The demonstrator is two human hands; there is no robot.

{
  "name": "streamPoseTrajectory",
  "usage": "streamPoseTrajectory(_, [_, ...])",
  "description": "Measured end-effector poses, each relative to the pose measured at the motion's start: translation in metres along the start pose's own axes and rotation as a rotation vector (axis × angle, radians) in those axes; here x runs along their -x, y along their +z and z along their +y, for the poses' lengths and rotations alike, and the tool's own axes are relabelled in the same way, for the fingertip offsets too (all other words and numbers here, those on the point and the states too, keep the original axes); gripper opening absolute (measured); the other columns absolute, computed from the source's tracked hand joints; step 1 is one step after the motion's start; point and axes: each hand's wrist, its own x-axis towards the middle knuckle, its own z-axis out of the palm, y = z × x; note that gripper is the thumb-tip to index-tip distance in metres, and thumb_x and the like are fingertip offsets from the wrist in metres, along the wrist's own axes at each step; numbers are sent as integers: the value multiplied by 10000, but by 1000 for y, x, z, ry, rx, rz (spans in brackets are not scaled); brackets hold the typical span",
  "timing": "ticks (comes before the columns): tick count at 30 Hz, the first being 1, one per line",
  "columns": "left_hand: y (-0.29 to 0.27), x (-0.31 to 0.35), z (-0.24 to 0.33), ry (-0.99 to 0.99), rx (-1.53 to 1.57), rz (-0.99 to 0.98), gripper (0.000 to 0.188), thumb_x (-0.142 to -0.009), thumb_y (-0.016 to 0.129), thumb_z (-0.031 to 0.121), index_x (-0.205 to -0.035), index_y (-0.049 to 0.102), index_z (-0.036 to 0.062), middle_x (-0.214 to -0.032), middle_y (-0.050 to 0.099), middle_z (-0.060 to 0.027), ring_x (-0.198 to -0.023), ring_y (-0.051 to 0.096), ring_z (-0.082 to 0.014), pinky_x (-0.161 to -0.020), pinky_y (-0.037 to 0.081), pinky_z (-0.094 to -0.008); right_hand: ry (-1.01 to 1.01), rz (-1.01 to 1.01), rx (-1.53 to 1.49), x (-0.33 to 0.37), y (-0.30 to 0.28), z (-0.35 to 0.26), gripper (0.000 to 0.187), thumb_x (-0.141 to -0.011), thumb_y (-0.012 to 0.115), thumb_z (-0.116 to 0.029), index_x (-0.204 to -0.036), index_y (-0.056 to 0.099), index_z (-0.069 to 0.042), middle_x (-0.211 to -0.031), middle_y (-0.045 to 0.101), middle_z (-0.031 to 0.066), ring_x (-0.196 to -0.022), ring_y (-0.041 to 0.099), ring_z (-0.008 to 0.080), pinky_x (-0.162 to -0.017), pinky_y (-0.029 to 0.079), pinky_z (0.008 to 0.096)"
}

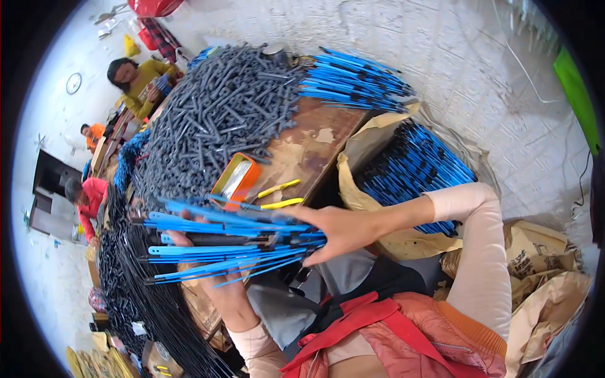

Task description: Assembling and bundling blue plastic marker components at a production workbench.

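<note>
A loose bundle of thin blue strips [220, 251] with black parts along them lies across both of my hands in front of my lap. Several strips have flat, holed ends that fan out at the left. My right hand [343, 230] is closed round the bundle's right end, its thumb and fingers on opposite sides. My left hand [220, 283] holds the bundle from below near the middle, partly hidden behind the strips. Just beyond the bundle, an orange box [253, 178] and a yellow-handled cutting tool [280, 203] lie on the worn wooden table [324, 129].
A large heap of grey plastic tubes [214, 101] covers the table's far side. More blue strips [356, 79] are stacked at its far edge. An open brown paper sack [348, 183] at the right holds many strips. Long black strands [148, 277] hang at the left. Co-workers [142, 88] sit farther off.
</note>
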Motion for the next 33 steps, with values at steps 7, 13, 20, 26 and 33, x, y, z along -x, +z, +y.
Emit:
streamPoseTrajectory(7, [-6,-29,-63,-193,-39,-353,431,-1011,467,360,-1273,534,25,-1116,619,-78,-998,580,-163,-958,449,-380,-27,592,548,46,-128,2,811,-807,762,-263,-1474,338,-84,-1380,512,161,-1212,543,260,-1032,413,369])
streamPoseTrajectory(13, [1,14,-86,-600,-151,-540,234,-966,552,81,-1179,605,-3,-983,678,-94,-857,641,-144,-780,527,-281,292,745,1592,59,-269,97,677,-835,704,-360,-1370,415,-63,-1039,590,205,-808,668,363,-661,564,459])
streamPoseTrajectory(20, [-23,25,-72,-561,-244,-463,234,-963,556,100,-1173,612,14,-960,667,-77,-857,622,-150,-786,508,-288,383,809,1578,66,-263,105,724,-859,676,-402,-1424,368,-72,-1012,577,189,-779,659,349,-615,550,446])
streamPoseTrajectory(26, [-32,39,-71,-607,-202,-495,231,-955,567,89,-1167,611,11,-957,666,-83,-857,626,-158,-778,515,-288,329,763,1760,70,-257,105,825,-836,587,-617,-1393,423,-32,-891,640,170,-737,662,337,-598,523,427])
streamPoseTrajectory(33, [-21,56,-75,-618,-161,-632,242,-970,545,77,-1190,589,-14,-963,649,-90,-882,627,-154,-816,513,-284,431,729,1753,98,-223,19,414,-896,584,-388,-1148,633,-63,-821,683,161,-698,669,298,-595,513,395])
